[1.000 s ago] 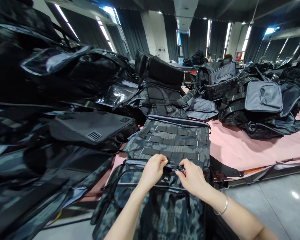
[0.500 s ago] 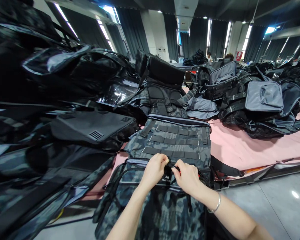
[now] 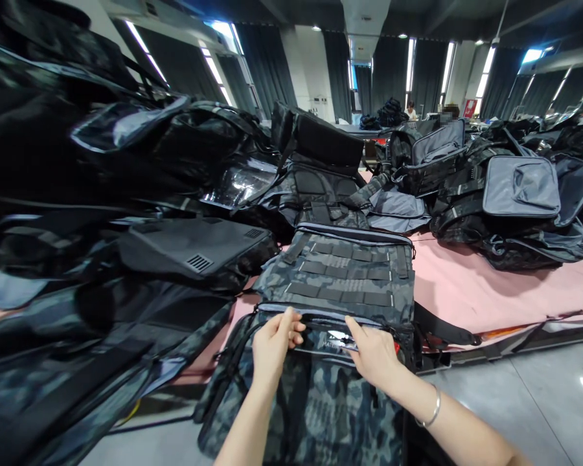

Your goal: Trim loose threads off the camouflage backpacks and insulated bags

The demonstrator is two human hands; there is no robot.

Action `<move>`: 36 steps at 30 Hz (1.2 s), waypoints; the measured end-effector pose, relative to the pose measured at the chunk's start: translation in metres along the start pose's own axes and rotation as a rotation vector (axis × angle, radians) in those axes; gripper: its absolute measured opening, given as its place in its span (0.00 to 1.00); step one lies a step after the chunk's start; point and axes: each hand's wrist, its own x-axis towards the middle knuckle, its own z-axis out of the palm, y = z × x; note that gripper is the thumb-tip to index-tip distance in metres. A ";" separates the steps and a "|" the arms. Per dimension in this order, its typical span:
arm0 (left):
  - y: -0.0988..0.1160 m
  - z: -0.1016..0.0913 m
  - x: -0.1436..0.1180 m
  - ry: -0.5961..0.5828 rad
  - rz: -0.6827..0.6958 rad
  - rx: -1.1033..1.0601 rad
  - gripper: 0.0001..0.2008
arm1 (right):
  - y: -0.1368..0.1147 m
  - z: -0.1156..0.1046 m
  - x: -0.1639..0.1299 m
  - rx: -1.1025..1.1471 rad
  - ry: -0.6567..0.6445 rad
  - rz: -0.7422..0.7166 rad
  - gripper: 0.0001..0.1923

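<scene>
A dark camouflage backpack (image 3: 311, 395) lies in front of me with its zippered opening across the middle and a white logo below it. My left hand (image 3: 274, 343) is at the left part of this zipper edge, thumb and fingers pinched together; whatever is between them is too small to make out. To the right, my right hand (image 3: 376, 353) is closed around small thread snips with shiny metal blades (image 3: 339, 337) pointing left over the logo. A bit of red shows at the back of that hand. The backpack's upper panel (image 3: 344, 268) carries rows of black webbing.
More dark backpacks (image 3: 199, 249) are heaped on the left. Others with grey linings (image 3: 522, 184) lie at the right on the pink-covered table (image 3: 466, 285). The table's front edge runs along the grey floor (image 3: 515, 395). A person (image 3: 411, 111) is far back.
My hands have moved apart: the left slid left along the zipper edge, the right shifted slightly right. The metal blades now show between them. The view has shifted slightly.
</scene>
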 end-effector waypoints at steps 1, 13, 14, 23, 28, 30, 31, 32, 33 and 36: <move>0.000 0.002 0.001 -0.022 -0.048 0.004 0.22 | 0.000 0.002 -0.002 -0.018 0.000 -0.006 0.28; -0.012 0.010 0.000 -0.118 -0.153 -0.128 0.21 | 0.002 0.007 -0.008 -0.043 0.040 -0.050 0.28; -0.013 0.010 0.000 -0.119 -0.147 -0.132 0.21 | 0.002 0.008 -0.008 -0.043 0.042 -0.051 0.28; -0.017 0.013 -0.004 -0.113 -0.047 -0.052 0.21 | 0.002 0.008 -0.009 -0.028 0.028 -0.040 0.30; -0.017 0.012 -0.011 0.045 0.114 0.130 0.21 | 0.003 0.006 -0.007 -0.025 0.028 -0.037 0.29; -0.014 0.006 -0.011 0.160 0.226 0.245 0.19 | 0.004 0.004 -0.005 -0.018 0.021 -0.040 0.28; -0.013 0.002 -0.009 0.191 0.289 0.309 0.17 | 0.004 0.003 -0.004 -0.014 0.016 -0.043 0.28; -0.011 -0.003 -0.006 0.198 0.352 0.374 0.15 | 0.004 0.002 -0.003 -0.008 0.010 -0.046 0.28; -0.009 -0.008 -0.002 0.185 0.411 0.435 0.13 | 0.003 0.000 -0.001 -0.002 0.002 -0.047 0.28; -0.005 -0.021 0.014 0.080 0.545 0.578 0.10 | 0.000 -0.008 0.009 0.011 -0.011 -0.023 0.21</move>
